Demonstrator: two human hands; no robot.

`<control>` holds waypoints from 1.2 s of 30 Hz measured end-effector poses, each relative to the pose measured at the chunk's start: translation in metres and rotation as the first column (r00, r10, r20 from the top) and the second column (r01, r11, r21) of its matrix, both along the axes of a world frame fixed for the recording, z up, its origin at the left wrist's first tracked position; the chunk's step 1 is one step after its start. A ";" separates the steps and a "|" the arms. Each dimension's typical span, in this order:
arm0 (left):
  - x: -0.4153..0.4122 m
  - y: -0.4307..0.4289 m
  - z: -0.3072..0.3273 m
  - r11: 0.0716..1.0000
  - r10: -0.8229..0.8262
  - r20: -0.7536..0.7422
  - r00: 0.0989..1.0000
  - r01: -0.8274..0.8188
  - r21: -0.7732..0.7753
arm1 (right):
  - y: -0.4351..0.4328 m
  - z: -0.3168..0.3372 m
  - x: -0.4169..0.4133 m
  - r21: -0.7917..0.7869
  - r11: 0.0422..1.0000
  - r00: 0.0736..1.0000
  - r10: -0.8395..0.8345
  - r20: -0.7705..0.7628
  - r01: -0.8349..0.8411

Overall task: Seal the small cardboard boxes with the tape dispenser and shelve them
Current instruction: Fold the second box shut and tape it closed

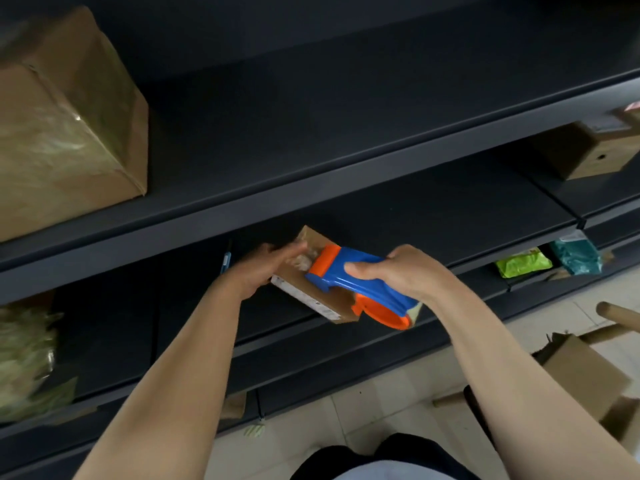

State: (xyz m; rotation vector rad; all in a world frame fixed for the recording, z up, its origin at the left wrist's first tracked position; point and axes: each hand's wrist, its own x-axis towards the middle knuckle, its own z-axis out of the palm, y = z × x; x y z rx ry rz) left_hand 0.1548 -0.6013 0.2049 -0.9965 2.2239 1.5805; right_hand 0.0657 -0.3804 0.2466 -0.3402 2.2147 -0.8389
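Item 1, small cardboard box: brown, with a white label strip along its near edge. It sits tilted in front of the lower shelf of the dark shelving unit. I cannot tell whether it rests on the shelf or is carried clear of it.

Item 2, tape dispenser: blue body, orange roller at the front and orange wheel at the rear. It lies on the box top, roller end toward the far corner.

Item 3, right hand: wrapped round the dispenser handle, thumb on the near side.

Item 4, left hand: at the box's left end, fingers stretched flat across the top rather than curled. The tips are blurred.

Item 5, large cardboard box: on the upper shelf at far left, covered in glossy tape.

Item 6, further brown box: on the middle shelf at far right.

Item 7, green packet and teal packet: side by side on the lower shelf, right of the hands.

Item 8, bag of pale shredded filler: low at far left.

Item 9, open cardboard box: on the tiled floor at right, near pale wooden legs.
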 end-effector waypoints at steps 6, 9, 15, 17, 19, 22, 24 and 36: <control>-0.003 0.007 -0.033 0.988 0.125 -0.062 0.990 -0.130 -0.088 | -0.040 0.006 0.000 0.045 0.998 0.999 0.047 -0.013 -0.046; -0.006 0.009 -0.039 0.981 0.133 -0.102 0.986 -0.146 -0.129 | -0.041 0.009 -0.005 0.060 0.997 0.999 0.052 0.007 -0.053; -0.008 0.006 -0.043 0.968 0.106 -0.160 0.981 -0.139 -0.211 | 0.040 0.007 -0.019 0.118 0.993 0.999 0.010 0.046 -0.015; -0.009 0.006 -0.042 0.966 0.090 -0.153 0.984 -0.124 -0.227 | 0.080 0.004 -0.020 0.162 0.987 0.997 -0.025 0.076 0.013; -0.009 0.005 -0.042 0.965 0.086 -0.151 0.985 -0.120 -0.233 | 0.102 0.000 -0.020 0.226 0.974 0.995 -0.047 0.083 0.028; -0.008 0.003 -0.041 0.968 0.058 -0.150 0.987 -0.092 -0.233 | 0.102 -0.013 -0.024 0.269 0.963 0.995 -0.027 0.092 0.001; -0.008 0.002 -0.040 0.969 0.038 -0.127 0.991 -0.067 -0.237 | 0.091 -0.017 -0.025 0.304 0.953 0.998 -0.016 0.057 -0.002; -0.006 0.006 -0.043 0.958 0.030 -0.158 0.987 -0.074 -0.277 | 0.017 -0.009 -0.018 0.470 0.876 0.949 0.229 -0.214 -0.105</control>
